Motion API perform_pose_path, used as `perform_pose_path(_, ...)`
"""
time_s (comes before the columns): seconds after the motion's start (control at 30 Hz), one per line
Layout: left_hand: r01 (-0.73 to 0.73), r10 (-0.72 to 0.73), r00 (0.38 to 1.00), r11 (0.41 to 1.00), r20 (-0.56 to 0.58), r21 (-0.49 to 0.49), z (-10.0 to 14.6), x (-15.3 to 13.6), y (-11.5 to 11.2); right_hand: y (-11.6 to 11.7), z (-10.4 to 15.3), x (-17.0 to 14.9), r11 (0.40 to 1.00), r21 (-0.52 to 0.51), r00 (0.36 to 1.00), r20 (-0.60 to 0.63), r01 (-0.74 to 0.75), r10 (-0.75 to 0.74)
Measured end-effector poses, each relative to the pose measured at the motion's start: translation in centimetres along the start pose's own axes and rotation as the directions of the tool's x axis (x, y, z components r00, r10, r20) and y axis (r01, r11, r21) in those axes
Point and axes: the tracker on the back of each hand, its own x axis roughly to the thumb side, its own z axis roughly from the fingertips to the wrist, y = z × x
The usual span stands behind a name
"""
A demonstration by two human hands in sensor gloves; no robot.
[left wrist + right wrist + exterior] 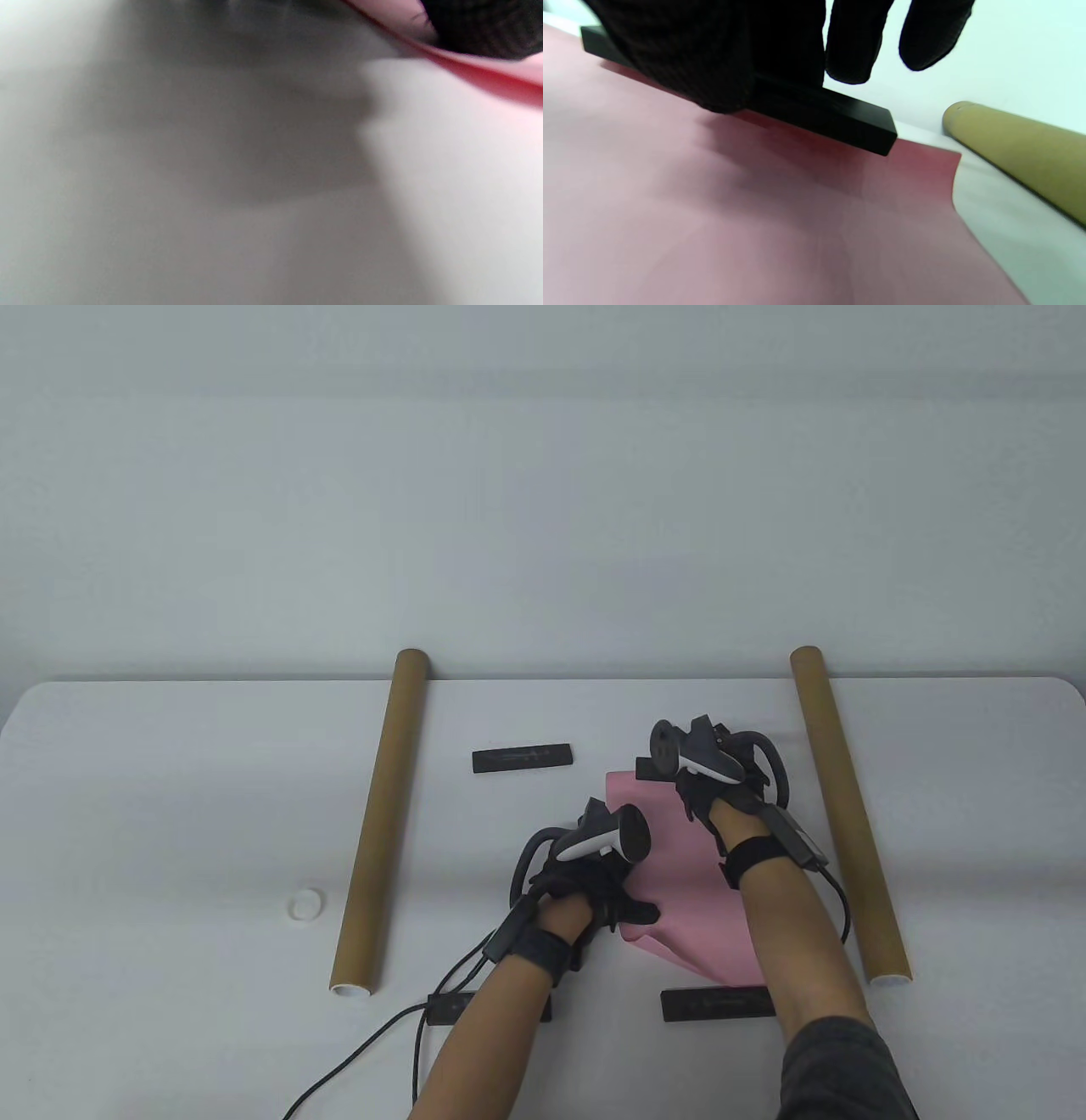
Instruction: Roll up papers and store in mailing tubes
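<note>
The pink paper (679,891) lay between the two brown mailing tubes (379,823) on the white desk (170,814), its near-left edge lifted and curling. The left hand (594,882) gripped that curled edge, fingers closed over it. The right hand (704,780) rested on a black bar (840,118) lying across the paper's far edge; whether it grasped the bar could not be told. Both tubes lay lengthwise, white-rimmed near ends toward the person, contents not visible. A white cap (305,904) sat left of the left tube.
</note>
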Motion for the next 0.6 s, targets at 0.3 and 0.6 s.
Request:
perform_pose_path(0.3,-0.001,0.001,1.000,1.000,-0.002,-0.003,0.0,0.0,0.0,1.8,-1.9,-0.1,0.998,0.058,0.997,-0.079,-0.008,0.013)
perform_pose_path(0.6,0.002,-0.002,1.000,1.000,-0.005,-0.018,-0.1,0.1,0.0,0.8,-0.7,-0.7,0.998,0.055,1.000,-0.023,-0.010,0.011)
